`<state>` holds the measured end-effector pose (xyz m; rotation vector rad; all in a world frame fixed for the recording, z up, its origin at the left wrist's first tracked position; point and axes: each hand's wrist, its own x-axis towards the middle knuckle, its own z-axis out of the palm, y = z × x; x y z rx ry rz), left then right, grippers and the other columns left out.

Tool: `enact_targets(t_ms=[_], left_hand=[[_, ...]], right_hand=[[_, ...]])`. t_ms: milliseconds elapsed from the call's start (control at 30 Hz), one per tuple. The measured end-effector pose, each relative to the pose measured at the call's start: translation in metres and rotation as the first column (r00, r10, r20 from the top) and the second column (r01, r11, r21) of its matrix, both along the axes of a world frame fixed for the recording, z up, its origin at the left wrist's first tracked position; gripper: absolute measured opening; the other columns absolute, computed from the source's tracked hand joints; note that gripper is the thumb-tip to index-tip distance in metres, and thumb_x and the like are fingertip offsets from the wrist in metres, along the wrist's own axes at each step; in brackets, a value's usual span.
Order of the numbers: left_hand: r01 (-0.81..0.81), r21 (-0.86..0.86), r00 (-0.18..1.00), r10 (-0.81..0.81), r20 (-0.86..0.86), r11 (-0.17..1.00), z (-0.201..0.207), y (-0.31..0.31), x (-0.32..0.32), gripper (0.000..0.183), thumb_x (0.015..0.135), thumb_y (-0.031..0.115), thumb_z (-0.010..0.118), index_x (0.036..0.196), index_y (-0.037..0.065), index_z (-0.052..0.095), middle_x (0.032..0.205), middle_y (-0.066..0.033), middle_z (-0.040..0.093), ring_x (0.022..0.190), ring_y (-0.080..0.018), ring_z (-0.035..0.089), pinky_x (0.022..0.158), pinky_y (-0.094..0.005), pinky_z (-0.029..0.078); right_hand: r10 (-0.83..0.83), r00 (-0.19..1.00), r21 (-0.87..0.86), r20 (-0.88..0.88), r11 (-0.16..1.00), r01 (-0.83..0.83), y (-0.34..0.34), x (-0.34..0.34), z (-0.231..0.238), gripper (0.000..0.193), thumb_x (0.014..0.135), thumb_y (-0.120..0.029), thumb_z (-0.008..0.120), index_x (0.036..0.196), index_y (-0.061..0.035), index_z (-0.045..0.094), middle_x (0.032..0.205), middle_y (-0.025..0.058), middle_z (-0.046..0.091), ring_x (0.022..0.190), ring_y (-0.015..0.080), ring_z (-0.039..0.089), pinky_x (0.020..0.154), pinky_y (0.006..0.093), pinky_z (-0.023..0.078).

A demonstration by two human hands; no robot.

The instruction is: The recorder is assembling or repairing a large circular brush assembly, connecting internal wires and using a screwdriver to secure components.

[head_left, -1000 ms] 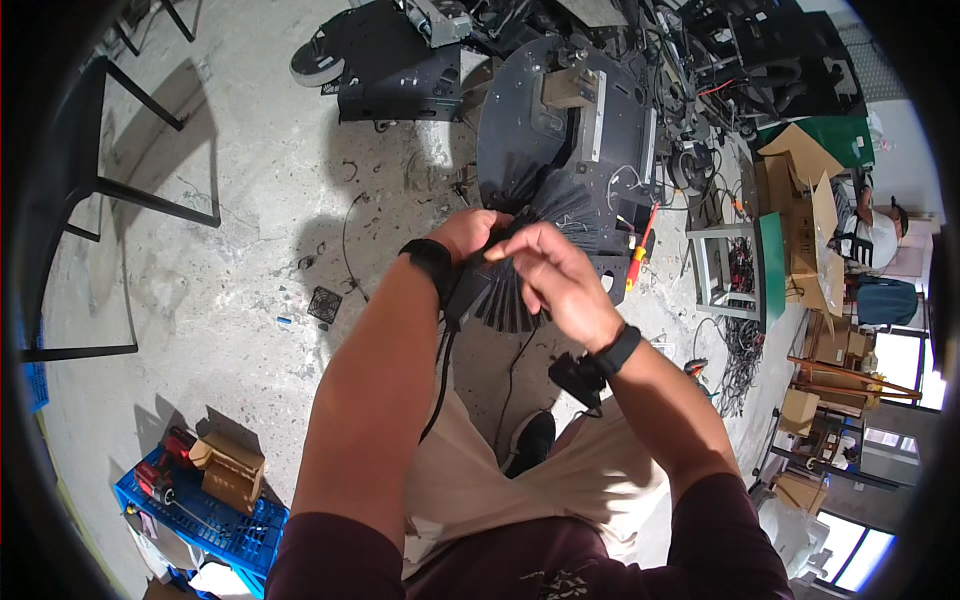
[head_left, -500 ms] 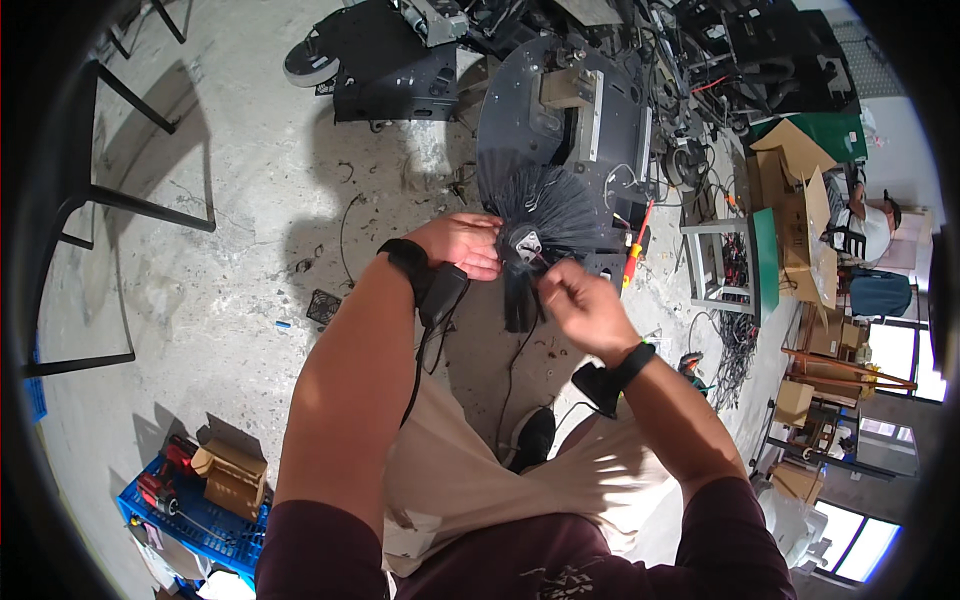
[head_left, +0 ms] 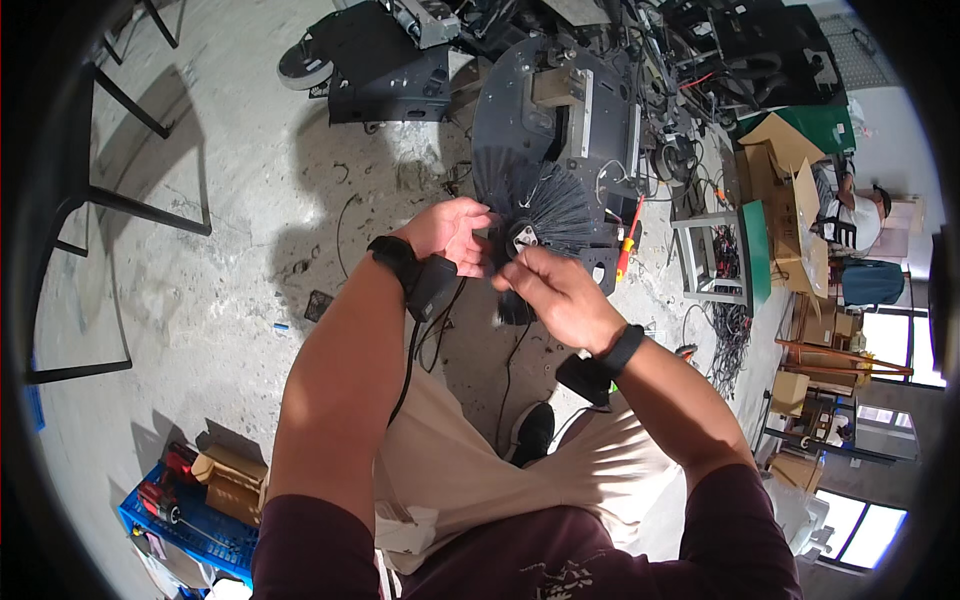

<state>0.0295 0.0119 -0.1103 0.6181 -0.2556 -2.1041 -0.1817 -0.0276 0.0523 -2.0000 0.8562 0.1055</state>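
A round brush with black bristles (head_left: 560,205) is mounted on a dark machine base (head_left: 505,110), with a small pale metal plate (head_left: 524,238) at its hub. My left hand (head_left: 452,236) is beside the brush's left edge, palm partly turned up and fingers loosely apart. Just below the hub, my right hand (head_left: 556,297) is closed in a pinch, fingertips pointing toward my left hand. Whatever lies between those fingertips is hidden. Each wrist wears a black band with a dark box, and a cable hangs from the left one.
A red and yellow screwdriver (head_left: 626,250) leans at the base's right side. Machine parts and cables crowd the far side. A blue crate (head_left: 190,535) with power tools is at lower left, a black-legged chair (head_left: 150,210) at left. Cardboard boxes (head_left: 790,210) and a seated person are at right.
My right hand has shifted left, from the right of the hub to just below it, close to my left hand. My left palm has turned up slightly. The whole view has drifted a little.
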Motion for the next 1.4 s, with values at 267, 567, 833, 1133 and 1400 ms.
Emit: enact_targets(t_ms=[267, 567, 833, 1133, 1400], left_hand=[[0.058, -0.025, 0.991, -0.061, -0.122, 0.998, 0.015, -0.001, 0.003, 0.043, 0.098, 0.045, 0.058, 0.127, 0.014, 0.059, 0.119, -0.0098, 0.066, 0.114, -0.0284, 0.064, 0.110, -0.0475, 0.047], [0.008, -0.082, 0.994, -0.017, -0.112, 0.997, 0.022, 0.006, 0.000, 0.056, 0.094, 0.053, 0.058, 0.131, 0.012, 0.059, 0.125, -0.0094, 0.064, 0.112, -0.0259, 0.063, 0.109, -0.0446, 0.048], [0.026, -0.020, 0.997, -0.027, -0.076, 0.999, 0.023, 0.006, 0.001, 0.056, 0.092, 0.055, 0.059, 0.130, 0.012, 0.059, 0.123, -0.0074, 0.065, 0.111, -0.0247, 0.063, 0.109, -0.0448, 0.047], [0.042, -0.064, 0.995, -0.048, -0.087, 0.997, 0.016, 0.004, 0.000, 0.051, 0.093, 0.054, 0.059, 0.126, 0.014, 0.060, 0.121, -0.0034, 0.065, 0.111, -0.0240, 0.062, 0.107, -0.0437, 0.048], [0.004, -0.073, 1.000, -0.005, -0.015, 0.997, 0.031, 0.005, -0.005, 0.052, 0.093, 0.053, 0.059, 0.128, 0.014, 0.059, 0.124, -0.0027, 0.063, 0.114, -0.0244, 0.061, 0.107, -0.0438, 0.047]], right_hand=[[-0.366, 0.931, -0.027, -0.010, 0.931, 0.365, -0.034, -0.033, -0.011, 0.030, 0.109, -0.031, 0.057, 0.116, -0.0023, 0.062, 0.106, 0.0170, 0.075, 0.078, 0.0258, 0.069, 0.074, 0.0395, 0.054], [-0.064, 0.998, -0.052, 0.005, 0.997, 0.064, -0.013, -0.018, -0.011, 0.043, 0.111, -0.041, 0.051, 0.113, -0.0013, 0.065, 0.095, 0.0212, 0.073, 0.079, 0.0318, 0.069, 0.076, 0.0403, 0.053], [-0.283, 0.956, -0.014, 0.084, 0.959, 0.285, -0.020, -0.024, -0.016, 0.037, 0.108, -0.036, 0.059, 0.107, 0.0003, 0.063, 0.089, 0.0215, 0.071, 0.086, 0.0228, 0.069, 0.080, 0.0379, 0.053], [-0.253, 0.967, -0.355, -0.022, 0.906, 0.229, -0.002, -0.026, -0.029, 0.029, 0.103, -0.031, 0.062, 0.100, -0.0030, 0.070, 0.072, 0.0208, 0.067, 0.069, 0.0399, 0.068, 0.071, 0.0455, 0.053], [-0.655, 0.695, 0.258, 0.295, 0.755, 0.602, -0.019, -0.005, -0.043, 0.021, 0.105, -0.021, 0.067, 0.106, -0.0011, 0.062, 0.088, 0.0050, 0.069, 0.063, 0.0113, 0.062, 0.056, 0.0286, 0.049]])
